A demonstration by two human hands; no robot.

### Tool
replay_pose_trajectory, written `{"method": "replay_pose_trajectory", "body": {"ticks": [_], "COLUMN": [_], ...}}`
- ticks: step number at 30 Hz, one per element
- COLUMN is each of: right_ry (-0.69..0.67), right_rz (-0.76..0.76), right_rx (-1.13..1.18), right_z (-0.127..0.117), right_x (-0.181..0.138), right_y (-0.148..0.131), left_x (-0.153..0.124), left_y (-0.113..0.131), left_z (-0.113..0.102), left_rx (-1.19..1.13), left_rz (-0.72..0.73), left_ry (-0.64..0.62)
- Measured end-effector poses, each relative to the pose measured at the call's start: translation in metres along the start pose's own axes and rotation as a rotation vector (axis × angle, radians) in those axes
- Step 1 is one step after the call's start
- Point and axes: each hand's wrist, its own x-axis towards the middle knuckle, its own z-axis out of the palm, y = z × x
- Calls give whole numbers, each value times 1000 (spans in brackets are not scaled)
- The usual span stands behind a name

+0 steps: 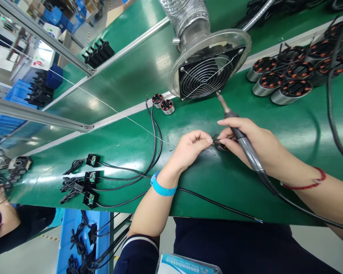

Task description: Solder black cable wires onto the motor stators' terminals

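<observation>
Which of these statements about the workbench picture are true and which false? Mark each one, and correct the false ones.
1. The right hand holds a soldering iron. True.
2. The left hand lies flat and open on the bench. False: its fingers pinch thin wires beside the right hand.
3. The left wrist wears a blue band. True.
4. The fan stands at the near edge of the bench. False: it stands beyond the hands.
5. Motor stators are grouped to the right of the fan. True.
</observation>
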Motion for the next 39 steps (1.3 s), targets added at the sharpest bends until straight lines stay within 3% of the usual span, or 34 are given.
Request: {"method": "replay_pose_trajectory", "body": {"ticks": [6,14,19,24,31,34,36,39], "right_ry": [60,90,172,212,204,199,188,167], "right_rz": [11,-106,37,90,-132,-180,-201,-189], "right_rx": [-13,-203,-177,-116,-205,-197,-190,-149], "right_z": [2,6,14,12,-4,-7,-7,-4], "right_x": [-2,-2,-2,-3,-2,-1,-1,-4], "right_y": [-1,-1,-6,-2,11,8,5,1], "left_x": [0,-3,-2,9,35,30,19,-1], "left_y": [1,4,-2,4,37,46,45,32], "left_z": [1,2,12,7,-67,-80,-69,-30], "left_rx": [20,39,79,211,378,303,152,-119], "left_rz": [-16,-69,-68,83,340,441,446,312], "left_ry": [32,26,-13,251,734,930,908,628]}}
